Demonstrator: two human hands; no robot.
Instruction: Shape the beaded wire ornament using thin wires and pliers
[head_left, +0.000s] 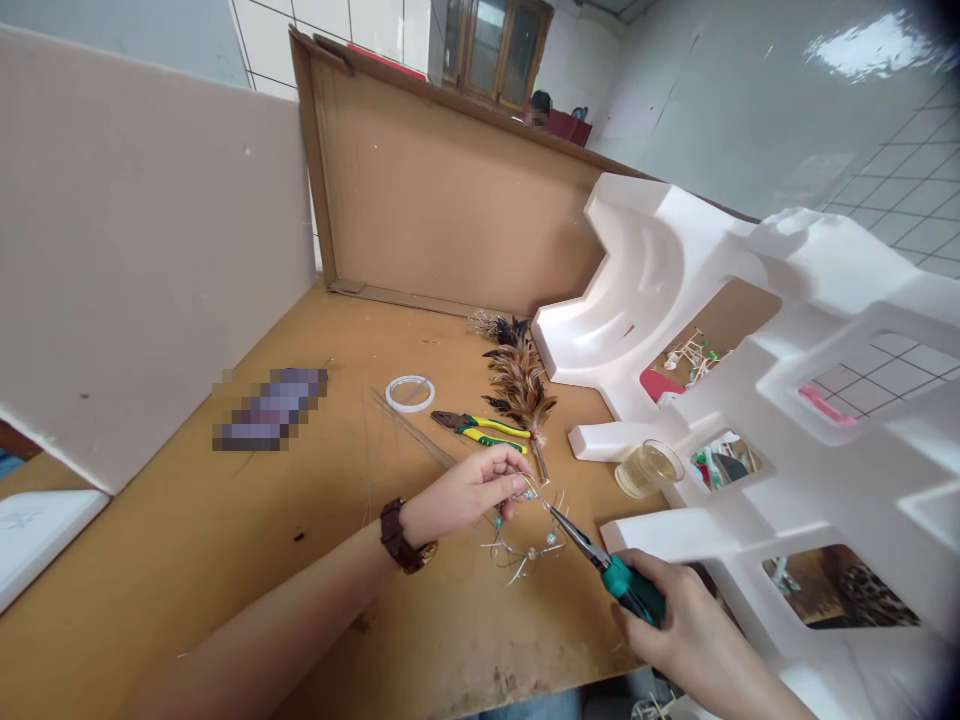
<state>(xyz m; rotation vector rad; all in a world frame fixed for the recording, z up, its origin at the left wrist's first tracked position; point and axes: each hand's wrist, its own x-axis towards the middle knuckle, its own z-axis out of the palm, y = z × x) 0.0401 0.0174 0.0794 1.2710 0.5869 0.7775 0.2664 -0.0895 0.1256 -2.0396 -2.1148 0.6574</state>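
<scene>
Beaded wire ring (532,553): light, springy, easily bent

In the head view, the only one, the beaded wire ring is near the front edge of the worktop (420,645), between the two hands. The left hand (491,482) pinches its upper edge between thumb and fingers. The right hand (679,605) is closed around the green-and-black handles of the long-nosed pliers (626,582), whose tips meet the ring just beside the pinch; whether they are clamped on the wire is too small to tell.

The ring should weigh next to nothing. Its wire looks thin and springy: stiff enough to keep a curve, soft enough to be pulled out of round by a hard squeeze. The small blue and clear beads look smooth, probably slippery, and might chip under metal. Short wire ends stick out around the ring and could prick or snag.

The best hold is a flat fingertip pinch on bare wire between beads, close to where the pliers work, so that the twist stays local. The pliers belong on wire only.

Beyond the left hand lie loose wires (411,418) and yellow-and-green pliers (491,432).
</scene>
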